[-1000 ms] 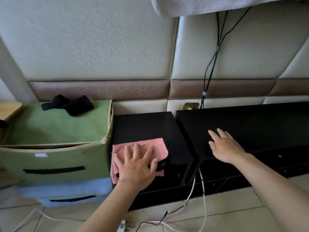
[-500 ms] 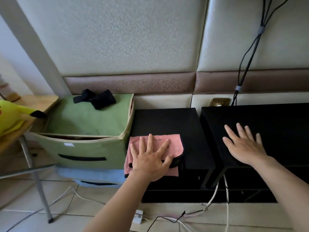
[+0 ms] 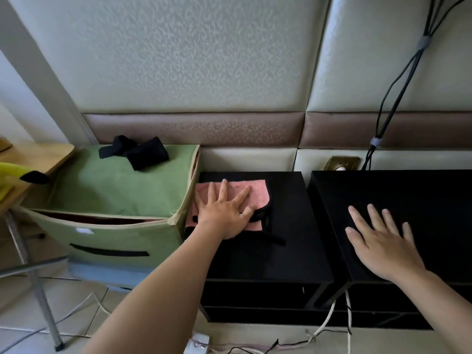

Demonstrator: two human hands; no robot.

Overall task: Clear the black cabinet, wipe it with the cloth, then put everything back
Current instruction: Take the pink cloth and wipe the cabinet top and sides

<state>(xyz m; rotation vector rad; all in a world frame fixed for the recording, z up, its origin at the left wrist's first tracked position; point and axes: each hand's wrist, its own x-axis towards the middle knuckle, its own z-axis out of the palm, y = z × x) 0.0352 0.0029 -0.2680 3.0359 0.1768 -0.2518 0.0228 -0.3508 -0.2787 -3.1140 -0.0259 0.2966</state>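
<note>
Across the whole upper frame, padded wall panels (image 3: 178, 60), cut off at the top. At centre right, the black cabinet (image 3: 281, 246), its lower front lost in shadow. Beside it, a second black unit (image 3: 421, 190), cut off by the right edge. At centre left, tight against the cabinet's side, a green fabric box (image 3: 115, 195) with its lid gaping at the front and the inside too dark to read. On that lid, a crumpled black fabric item (image 3: 138, 152) of unclear kind. At the left edge, a wooden bench (image 3: 38, 154) carrying a yellow plush toy (image 3: 10, 169), mostly out of frame.

On the cabinet's top, near its back left corner, the pink cloth (image 3: 237, 192), partly hidden under the left hand (image 3: 224, 213), with dark trim hard to tell from the black surface. Fingers (image 3: 224, 187) of that hand spread wide, flat, pressing the cloth down. Right hand (image 3: 383, 241) palm-down on the second unit's top, fingers also spread and straight, holding nothing.

Down the upper right wall, bundled black cables (image 3: 398, 80) to a brass socket (image 3: 342, 163). On the floor below, loose cords (image 3: 329, 325).
</note>
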